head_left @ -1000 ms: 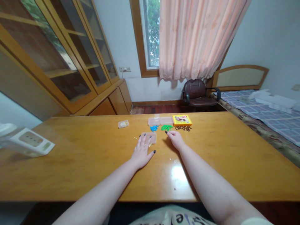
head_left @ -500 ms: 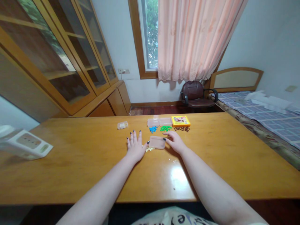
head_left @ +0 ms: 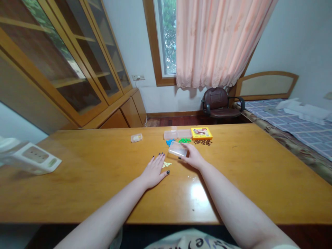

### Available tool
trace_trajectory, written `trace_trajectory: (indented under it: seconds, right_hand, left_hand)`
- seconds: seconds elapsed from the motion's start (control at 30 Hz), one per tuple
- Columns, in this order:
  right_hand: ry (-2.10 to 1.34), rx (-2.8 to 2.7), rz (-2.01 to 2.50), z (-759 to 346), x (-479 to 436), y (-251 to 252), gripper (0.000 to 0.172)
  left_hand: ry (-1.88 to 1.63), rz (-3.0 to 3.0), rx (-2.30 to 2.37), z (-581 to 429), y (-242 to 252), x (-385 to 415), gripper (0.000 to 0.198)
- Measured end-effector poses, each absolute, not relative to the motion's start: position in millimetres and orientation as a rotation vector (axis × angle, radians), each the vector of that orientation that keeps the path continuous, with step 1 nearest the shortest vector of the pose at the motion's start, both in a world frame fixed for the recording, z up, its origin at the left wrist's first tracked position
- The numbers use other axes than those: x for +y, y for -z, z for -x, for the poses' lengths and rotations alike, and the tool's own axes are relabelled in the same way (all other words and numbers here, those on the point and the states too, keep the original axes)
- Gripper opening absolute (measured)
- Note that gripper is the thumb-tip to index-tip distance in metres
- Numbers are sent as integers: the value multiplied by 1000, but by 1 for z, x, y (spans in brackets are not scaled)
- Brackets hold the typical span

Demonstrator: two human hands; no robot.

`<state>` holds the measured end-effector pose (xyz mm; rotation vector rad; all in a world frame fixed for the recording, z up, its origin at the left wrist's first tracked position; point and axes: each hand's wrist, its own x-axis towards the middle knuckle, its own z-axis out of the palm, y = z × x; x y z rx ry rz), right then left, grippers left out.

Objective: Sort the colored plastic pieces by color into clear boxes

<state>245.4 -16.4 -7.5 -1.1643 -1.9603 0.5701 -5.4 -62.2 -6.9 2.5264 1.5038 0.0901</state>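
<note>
My right hand [head_left: 193,155] grips a clear plastic box [head_left: 178,148] by its right side, tilted and raised a little off the table. Flat on the wood with its fingers stretched out lies my left hand [head_left: 154,172], beside a small pile of cream-coloured pieces [head_left: 166,165]. Behind the held box are piles of blue pieces [head_left: 170,142] and green pieces [head_left: 185,140], the blue ones partly covered by it. Brown pieces [head_left: 203,142] are spread to the right of the green ones.
At the back stand open clear trays [head_left: 184,134] and a yellow box [head_left: 201,133]. A small clear case [head_left: 136,138] sits left of them. A white container [head_left: 36,157] stands at the table's left. Beyond the table are a chair [head_left: 220,103] and a bed.
My right hand has taken hold of the clear box and lifted it from beside the cream pieces. My left hand has drawn slightly back and turned toward those pieces.
</note>
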Motion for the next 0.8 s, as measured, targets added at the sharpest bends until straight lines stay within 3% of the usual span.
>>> trace_trajectory:
  seconds: [0.23, 0.47, 0.7, 0.8]
  right_hand:
    - [-601, -1936, 1102, -246, -13, 11, 56]
    - [-712, -1853, 1116, -248, -8, 14, 66]
    - [-812, -1841, 1067, -249, -8, 16, 65]
    - [-888, -1826, 999, -250, -9, 15, 69]
  left_hand:
    - [-132, -2563, 1215, -44, 5, -77, 78]
    - [-240, -2555, 1073, -59, 1, -85, 76]
    - [-600, -2591, 1113, -45, -31, -62, 47]
    - [-841, -2382, 1358, -39, -31, -34, 69]
